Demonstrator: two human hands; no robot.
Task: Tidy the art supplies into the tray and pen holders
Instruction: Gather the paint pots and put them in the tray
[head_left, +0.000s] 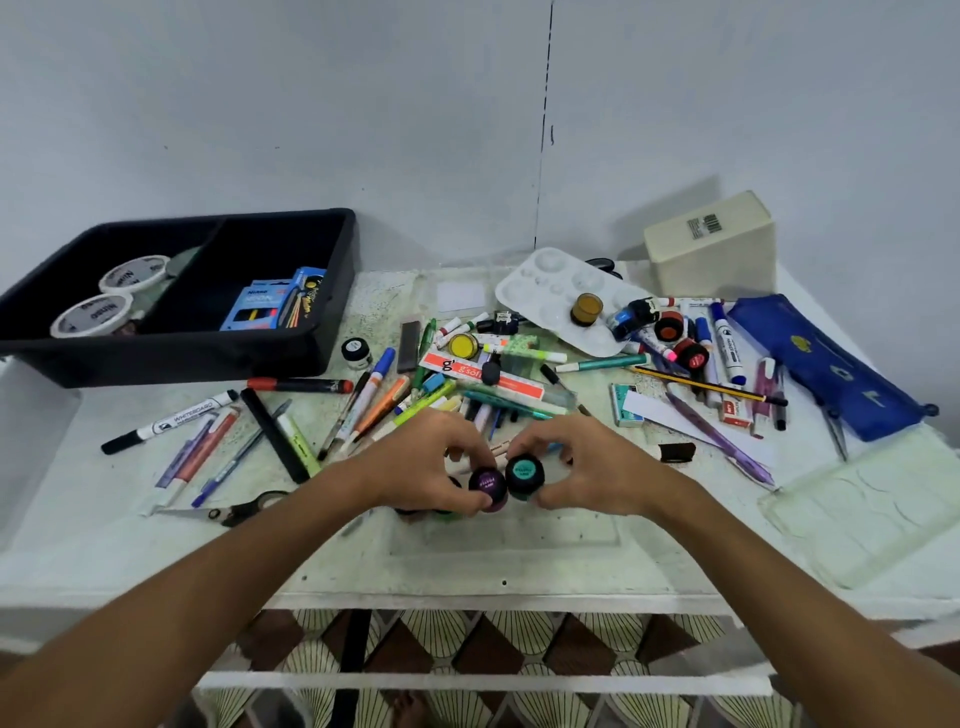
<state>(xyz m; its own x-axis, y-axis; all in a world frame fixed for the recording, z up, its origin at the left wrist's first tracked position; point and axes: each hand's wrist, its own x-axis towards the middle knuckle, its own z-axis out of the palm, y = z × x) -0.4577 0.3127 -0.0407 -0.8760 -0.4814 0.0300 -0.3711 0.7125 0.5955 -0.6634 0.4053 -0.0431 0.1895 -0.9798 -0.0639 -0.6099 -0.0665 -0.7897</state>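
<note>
Currently: left grip (426, 467) pinching purple jar (488, 486), right grip (587, 470) pinching teal jar (524, 474), well short of the tray (332, 291); knocked together, either may slip.

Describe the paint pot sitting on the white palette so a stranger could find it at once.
Start at the cream box at the table's far right corner. Just left of it lies the white palette with round wells. The amber paint pot stands upright on it, the only amber-brown one; the pots nearby are blue or orange-lidded.
</note>
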